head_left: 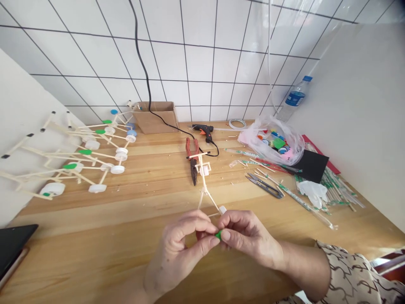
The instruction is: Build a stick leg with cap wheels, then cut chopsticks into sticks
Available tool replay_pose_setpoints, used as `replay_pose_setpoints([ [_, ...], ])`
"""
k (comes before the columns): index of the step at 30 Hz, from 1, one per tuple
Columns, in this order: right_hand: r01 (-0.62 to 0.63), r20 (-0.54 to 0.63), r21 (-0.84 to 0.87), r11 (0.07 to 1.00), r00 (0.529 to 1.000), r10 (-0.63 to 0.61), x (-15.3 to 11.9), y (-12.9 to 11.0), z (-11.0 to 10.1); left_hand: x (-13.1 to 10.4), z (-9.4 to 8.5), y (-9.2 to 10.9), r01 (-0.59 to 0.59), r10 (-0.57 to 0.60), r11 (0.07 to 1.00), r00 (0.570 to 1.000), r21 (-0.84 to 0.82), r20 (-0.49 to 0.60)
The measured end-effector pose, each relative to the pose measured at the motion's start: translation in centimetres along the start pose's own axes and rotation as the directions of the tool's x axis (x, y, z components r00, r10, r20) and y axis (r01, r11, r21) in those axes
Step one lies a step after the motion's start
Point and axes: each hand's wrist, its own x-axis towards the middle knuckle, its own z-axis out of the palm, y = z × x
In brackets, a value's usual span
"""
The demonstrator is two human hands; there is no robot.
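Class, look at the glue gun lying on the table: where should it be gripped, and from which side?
Probably best by the black handle of the glue gun, coming from above and the near side. It lies flat with that handle angled toward the person, while the nozzle points left, away from the grip. The cord leaves the handle's end, so grip above it.

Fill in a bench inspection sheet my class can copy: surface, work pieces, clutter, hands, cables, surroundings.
Surface: wooden tabletop, small scraps scattered; spills: nothing seen
Work pieces: green piece at the fingertips; stick model just beyond; similar models at left
Clutter: pliers, glue gun, snips, plastic bag of coloured pieces
Left hand: pinches green piece
Right hand: pinches it too
Cables: black cord crosses cardboard box, reaches glue gun
Surroundings: tiled wall, water bottle at right
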Motion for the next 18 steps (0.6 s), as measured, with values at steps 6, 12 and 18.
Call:
replay_pose_setpoints([
  [6, -0.062, -0.028, 0.032, 0.998, 0.998, 0.063, -0.06, 0.08, -0.05, -0.24, 0.1, -0.61, -0.012, 0.012, 1.0, 1.0, -0.022, 0.012],
  [12, -0.073, -0.03, 0.014, 0.997, 0.997, 0.073, -0.02, -0.19, 0.14, 0.31, 0.08, -0.17, -0.036, 0.035, 0.999, 0.999, -0.041, -0.014],
  [18, -0.082, -0.026, -0.026, 0.996, 0.996, 0.081, -0.09, -0.27, 0.24, 0.37, 0.04, -0.14, -0.019, 0.02, 0.999, 1.0, -0.048, 0.007],
])
